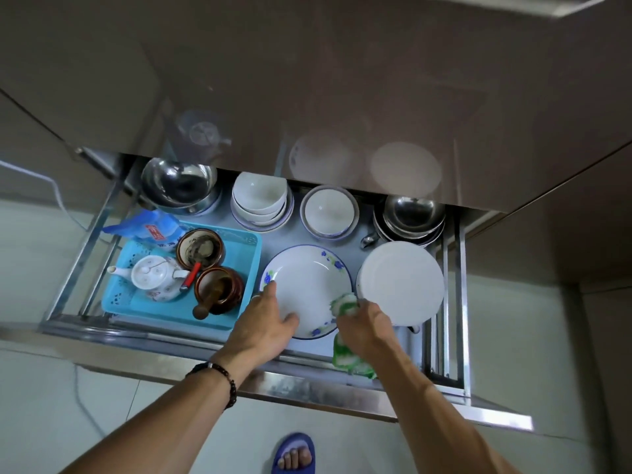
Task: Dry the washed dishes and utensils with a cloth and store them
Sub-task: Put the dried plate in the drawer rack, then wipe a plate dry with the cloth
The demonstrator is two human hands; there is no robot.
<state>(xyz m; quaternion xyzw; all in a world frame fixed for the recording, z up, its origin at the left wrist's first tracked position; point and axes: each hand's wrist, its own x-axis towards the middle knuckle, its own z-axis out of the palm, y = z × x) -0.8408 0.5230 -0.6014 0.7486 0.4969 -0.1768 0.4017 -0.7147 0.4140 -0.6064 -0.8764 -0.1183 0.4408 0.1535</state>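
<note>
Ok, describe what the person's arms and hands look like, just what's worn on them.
Both forearms are bare, with no sleeves in view. The left wrist carries a dark beaded bracelet, with what looks like a thin dark band beside it. The left hand and right hand wear no gloves; no rings show.

A pulled-out metal drawer (455, 302) carries the dishes, with a flower-rimmed plate (307, 285) near its front middle. Left of that plate sits a blue tray (143, 302); right of it, a plain white plate (400, 282). Behind it stand stacked white bowls (260, 200), a single bowl stack (328, 212) and steel bowls (410, 213), with a steel pot (178, 183) far back left.
</note>
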